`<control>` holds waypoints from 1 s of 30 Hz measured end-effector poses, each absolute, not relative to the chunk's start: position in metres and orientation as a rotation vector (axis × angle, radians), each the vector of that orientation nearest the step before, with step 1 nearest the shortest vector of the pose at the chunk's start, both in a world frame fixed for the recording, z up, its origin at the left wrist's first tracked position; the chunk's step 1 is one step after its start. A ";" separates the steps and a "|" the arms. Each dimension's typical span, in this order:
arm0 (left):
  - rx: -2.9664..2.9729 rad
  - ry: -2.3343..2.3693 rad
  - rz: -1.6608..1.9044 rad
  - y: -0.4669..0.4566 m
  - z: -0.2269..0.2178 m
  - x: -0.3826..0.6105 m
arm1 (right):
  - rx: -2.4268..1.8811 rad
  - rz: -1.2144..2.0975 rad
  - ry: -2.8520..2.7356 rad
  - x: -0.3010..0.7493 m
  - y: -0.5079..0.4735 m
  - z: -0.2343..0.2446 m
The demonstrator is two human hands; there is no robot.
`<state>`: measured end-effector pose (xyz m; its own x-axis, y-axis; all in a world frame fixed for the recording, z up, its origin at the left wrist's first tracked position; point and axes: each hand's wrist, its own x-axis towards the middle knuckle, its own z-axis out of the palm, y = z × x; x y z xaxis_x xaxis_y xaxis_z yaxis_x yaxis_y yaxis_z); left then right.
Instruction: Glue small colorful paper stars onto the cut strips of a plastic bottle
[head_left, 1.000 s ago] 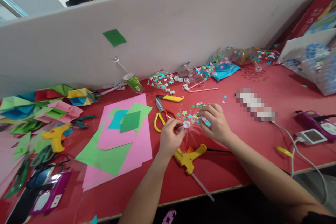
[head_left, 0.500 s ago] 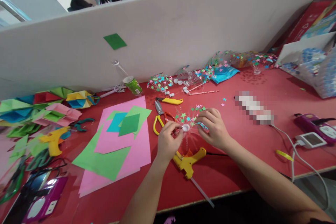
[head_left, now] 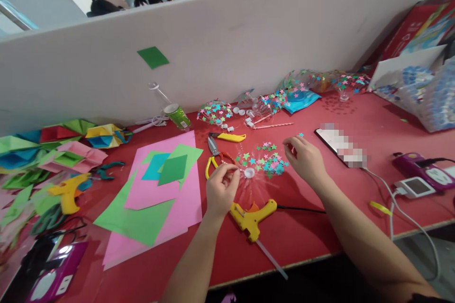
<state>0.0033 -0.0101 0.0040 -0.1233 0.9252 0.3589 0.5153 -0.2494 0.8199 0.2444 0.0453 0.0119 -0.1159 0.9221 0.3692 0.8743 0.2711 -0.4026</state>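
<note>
Curling thumb & fingers close together, L hand (head_left: 222, 188) sits just beside the white cap (head_left: 249, 173), cap to its R; can't tell if anything's btwn the tips. Clear strips (head_left: 244, 193) fan out round the cap. Paper stars (head_left: 273, 164) lie a bit farther R, then R hand (head_left: 306, 160), fingers loosely bent, grip unclear. Yellow glue gun (head_left: 253, 220) on near side of L hand, snips (head_left: 213, 147) just past it, phone (head_left: 339, 147) R of R hand, pink sheets (head_left: 194, 175) L of L hand.
</note>
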 end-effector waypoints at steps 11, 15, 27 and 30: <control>1.603 1.628 1.511 -0.010 -0.007 -0.001 | -1.826 0.261 -2.472 0.237 0.051 -0.010; 1.644 1.604 1.476 -0.010 -0.007 0.001 | -1.813 0.238 -2.476 0.231 0.051 -0.013; 1.687 1.585 1.485 -0.009 -0.003 0.001 | -1.899 0.381 -2.325 0.231 0.059 -0.016; 1.696 1.584 1.489 -0.009 -0.002 0.001 | -1.909 0.440 -2.293 0.235 0.062 -0.014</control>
<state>0.0011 -0.0091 -0.0019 -0.1980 0.8834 0.4247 0.4786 -0.2910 0.8284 0.2348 0.0620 -0.0144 -0.1941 0.9770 -0.0884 0.9404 0.1597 -0.3002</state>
